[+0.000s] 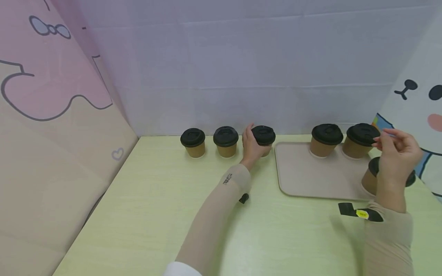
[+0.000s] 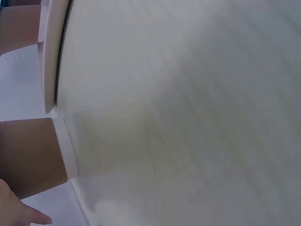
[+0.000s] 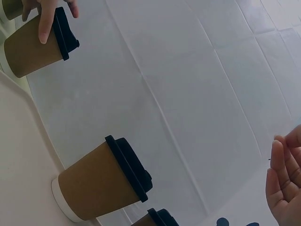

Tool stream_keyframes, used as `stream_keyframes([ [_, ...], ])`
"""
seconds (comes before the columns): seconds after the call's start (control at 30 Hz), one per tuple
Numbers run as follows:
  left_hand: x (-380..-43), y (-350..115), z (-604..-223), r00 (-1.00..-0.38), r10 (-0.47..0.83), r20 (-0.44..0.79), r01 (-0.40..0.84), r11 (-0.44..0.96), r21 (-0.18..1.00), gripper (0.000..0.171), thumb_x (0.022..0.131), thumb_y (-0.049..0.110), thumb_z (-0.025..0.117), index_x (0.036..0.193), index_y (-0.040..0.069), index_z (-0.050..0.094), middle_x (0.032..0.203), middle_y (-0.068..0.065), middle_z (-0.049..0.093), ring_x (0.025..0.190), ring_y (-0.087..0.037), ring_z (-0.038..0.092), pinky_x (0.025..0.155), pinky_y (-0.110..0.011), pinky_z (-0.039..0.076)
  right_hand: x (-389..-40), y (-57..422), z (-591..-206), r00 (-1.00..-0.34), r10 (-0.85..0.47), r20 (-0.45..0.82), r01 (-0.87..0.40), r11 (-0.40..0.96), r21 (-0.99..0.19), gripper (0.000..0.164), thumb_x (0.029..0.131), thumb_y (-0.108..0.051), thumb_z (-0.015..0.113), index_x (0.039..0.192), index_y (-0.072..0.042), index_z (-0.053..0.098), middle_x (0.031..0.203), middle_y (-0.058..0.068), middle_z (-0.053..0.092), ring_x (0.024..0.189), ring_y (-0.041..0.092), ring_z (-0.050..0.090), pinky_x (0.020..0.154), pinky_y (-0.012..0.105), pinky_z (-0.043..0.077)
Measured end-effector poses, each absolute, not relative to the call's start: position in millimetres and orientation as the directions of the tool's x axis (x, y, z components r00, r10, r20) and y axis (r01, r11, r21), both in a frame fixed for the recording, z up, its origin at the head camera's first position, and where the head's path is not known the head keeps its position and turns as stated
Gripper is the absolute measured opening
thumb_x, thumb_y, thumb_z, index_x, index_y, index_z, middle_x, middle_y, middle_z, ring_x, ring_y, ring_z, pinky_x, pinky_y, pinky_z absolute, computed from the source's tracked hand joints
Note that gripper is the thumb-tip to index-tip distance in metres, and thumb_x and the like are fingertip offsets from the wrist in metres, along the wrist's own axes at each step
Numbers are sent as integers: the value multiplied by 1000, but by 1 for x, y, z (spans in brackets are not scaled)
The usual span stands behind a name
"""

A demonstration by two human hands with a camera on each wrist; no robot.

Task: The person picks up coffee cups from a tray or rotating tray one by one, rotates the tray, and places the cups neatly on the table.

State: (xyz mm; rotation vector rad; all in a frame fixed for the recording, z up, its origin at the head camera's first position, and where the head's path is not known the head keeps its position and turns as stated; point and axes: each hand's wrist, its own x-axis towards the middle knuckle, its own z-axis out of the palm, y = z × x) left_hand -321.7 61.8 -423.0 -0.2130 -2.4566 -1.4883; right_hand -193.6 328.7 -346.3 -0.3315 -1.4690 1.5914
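Observation:
A brown paper coffee cup [image 1: 264, 135] with a black lid stands on the table, left of the beige tray [image 1: 310, 176]. My left hand [image 1: 253, 148] grips this cup from the side, thumb and fingers around it. The left wrist view shows its brown wall and white base band, with part of the hand [image 2: 16, 209] below. Over the tray's right side, my right hand [image 1: 398, 157] is raised, fingers loosely bent and holding nothing visible. Beneath it, a lidded cup [image 1: 370, 180] is partly covered, and another lid [image 1: 411, 178] shows behind the wrist.
Two lidded cups stand left of the held one, the farther cup [image 1: 192, 142] and the nearer cup [image 1: 226, 142]. At the tray's back are another cup [image 1: 324, 141] and one beside it [image 1: 359, 140]. A pale cloth wall [image 1: 241, 76] rises behind the table.

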Motion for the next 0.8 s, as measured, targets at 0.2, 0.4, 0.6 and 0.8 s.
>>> stream_keyframes([
  [0.2, -319, 63, -413, -953, 29, 302, 275, 505, 818, 99, 64, 24, 85, 142, 17, 24, 145, -9, 26, 134, -25, 26, 109, -45, 25, -194, 329, -346, -542, 755, 368, -454, 105, -885, 8, 84, -5, 64, 85, -10, 69, 63, -7, 62, 58, 4, 59, 59, 9, 46],
  [0.4, -314, 66, -401, -959, 46, 280, 267, 483, 834, 100, 63, 24, 85, 142, 19, 24, 147, -7, 23, 136, -25, 24, 109, -45, 26, -195, 328, -346, -539, 752, 379, -469, 106, -877, 9, 83, -3, 64, 83, -10, 70, 61, -7, 62, 57, 4, 59, 58, 9, 47],
  [0.6, -310, 66, -395, -938, 73, 338, 325, 517, 792, 99, 63, 26, 85, 142, 17, 26, 147, -7, 25, 136, -23, 24, 110, -43, 24, -193, 328, -346, -548, 754, 361, -458, 90, -884, 8, 83, -4, 65, 84, -10, 70, 62, -7, 63, 57, 4, 59, 58, 9, 46],
  [0.8, -304, 63, -388, -910, 92, 403, 390, 519, 760, 98, 65, 27, 84, 142, 18, 25, 146, -7, 25, 136, -23, 24, 110, -42, 23, -192, 327, -345, -546, 754, 364, -455, 98, -885, 8, 84, -5, 65, 84, -11, 70, 63, -7, 63, 57, 3, 59, 58, 8, 46],
])
